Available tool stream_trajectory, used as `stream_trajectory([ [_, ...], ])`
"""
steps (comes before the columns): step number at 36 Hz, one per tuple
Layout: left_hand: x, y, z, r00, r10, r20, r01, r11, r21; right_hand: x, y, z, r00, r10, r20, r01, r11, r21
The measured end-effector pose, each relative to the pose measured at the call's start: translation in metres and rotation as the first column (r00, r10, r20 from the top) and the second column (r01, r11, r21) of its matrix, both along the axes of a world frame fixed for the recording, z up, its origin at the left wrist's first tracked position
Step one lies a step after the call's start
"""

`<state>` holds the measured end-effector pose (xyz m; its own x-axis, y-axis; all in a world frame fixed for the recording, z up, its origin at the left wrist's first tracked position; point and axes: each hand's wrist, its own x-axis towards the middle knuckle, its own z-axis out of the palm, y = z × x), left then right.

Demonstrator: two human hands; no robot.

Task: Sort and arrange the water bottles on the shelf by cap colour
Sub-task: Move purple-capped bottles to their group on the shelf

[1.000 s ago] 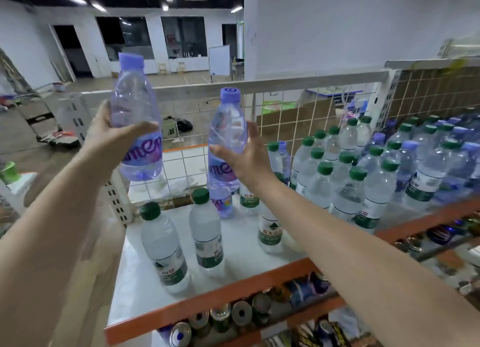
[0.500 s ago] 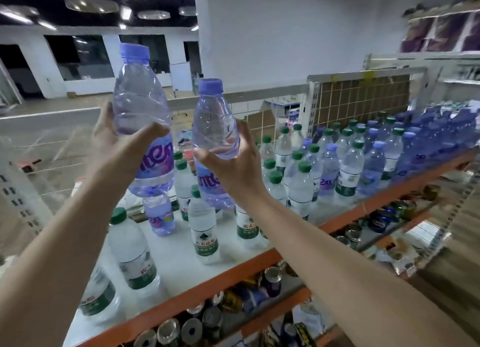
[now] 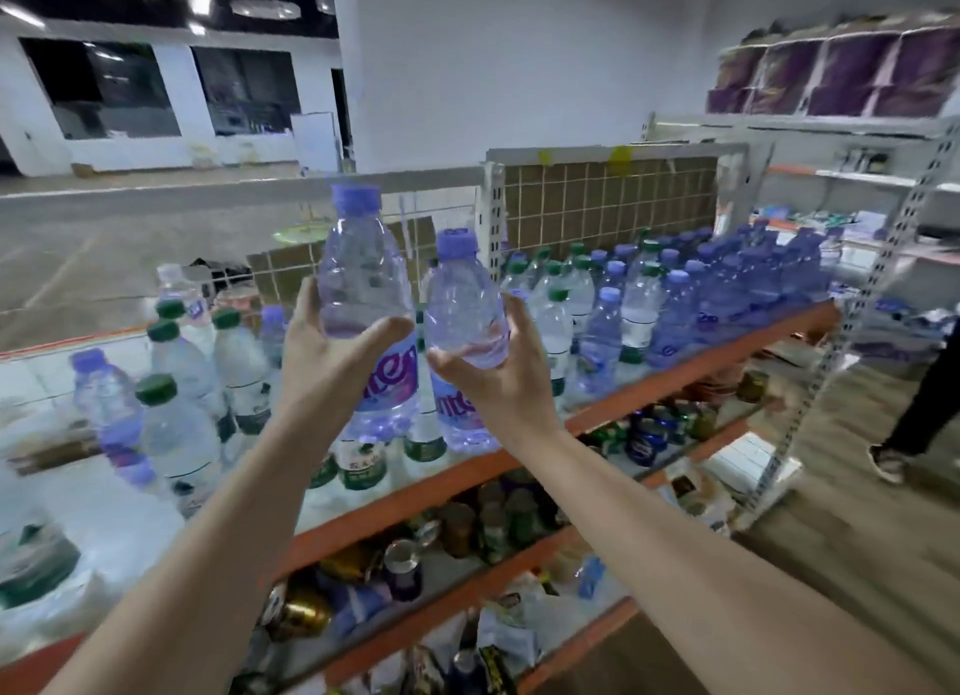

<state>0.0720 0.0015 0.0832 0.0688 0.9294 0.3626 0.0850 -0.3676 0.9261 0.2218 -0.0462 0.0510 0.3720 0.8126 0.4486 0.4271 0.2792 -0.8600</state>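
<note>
We hold two bottles side by side above the shelf (image 3: 675,367), one in the left hand (image 3: 332,361), one in the right hand (image 3: 501,382). More bottles (image 3: 675,299) stand on the shelf (both sides of them); cans (image 3: 644,434) lie on the tier below.

Two clear purple-capped bottles held upright side by side above the shelf (image 3: 691,354): taller-standing left bottle (image 3: 363,299) and right bottle (image 3: 464,325). Green-capped bottles (image 3: 176,408) clustered near left, purple-capped bottles (image 3: 748,283) massed far right
</note>
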Motion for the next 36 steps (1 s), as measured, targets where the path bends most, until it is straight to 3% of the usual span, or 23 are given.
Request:
stream_trajectory([
  [12,0.12,-0.009,-0.044,0.993,-0.066,-0.093,0.058,0.994,-0.089,0.113,-0.029,-0.027,0.997,-0.068,-0.036,0.063,0.99,-0.125],
  [21,0.206,0.013,-0.07,0.983,-0.175,-0.063,0.163,0.973,-0.163,0.197,-0.008,-0.049,0.981,-0.177,-0.078,0.162,0.973,-0.167],
  [36,0.364,0.053,-0.081,0.943,-0.331,0.031,0.332,0.929,-0.163,0.349,0.033,-0.063,0.951,-0.308,0.001,0.302,0.931,-0.207],
])
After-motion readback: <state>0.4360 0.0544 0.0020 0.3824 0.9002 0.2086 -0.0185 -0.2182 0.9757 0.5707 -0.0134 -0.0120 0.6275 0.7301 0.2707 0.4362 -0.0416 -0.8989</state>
